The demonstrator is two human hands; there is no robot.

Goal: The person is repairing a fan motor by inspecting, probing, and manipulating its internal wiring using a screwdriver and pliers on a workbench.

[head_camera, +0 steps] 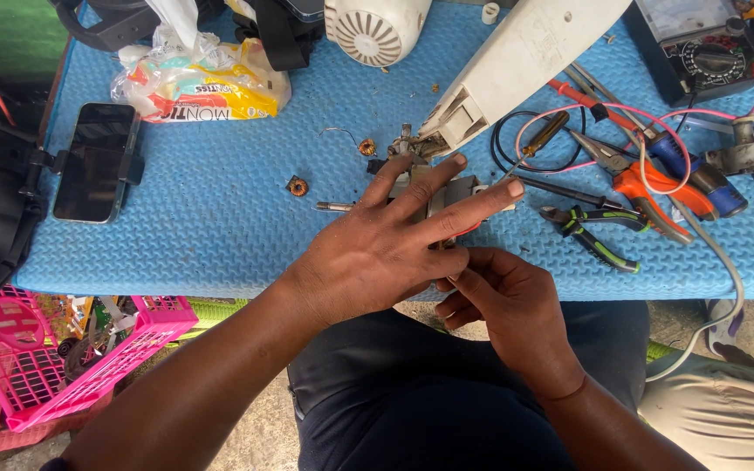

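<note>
Blue foam matting is covering the counter (220,227) where we are pressing our left hand (386,249), fingers spread flat, onto a small grey motor assembly (447,194) lying at the open end of a white appliance housing (517,61). Our right hand (503,301) is curling just beneath it, grip pinching something too small to make out, while orange-handled pliers (639,187) and green-handled cutters (591,231) are lying near to the right.
</note>
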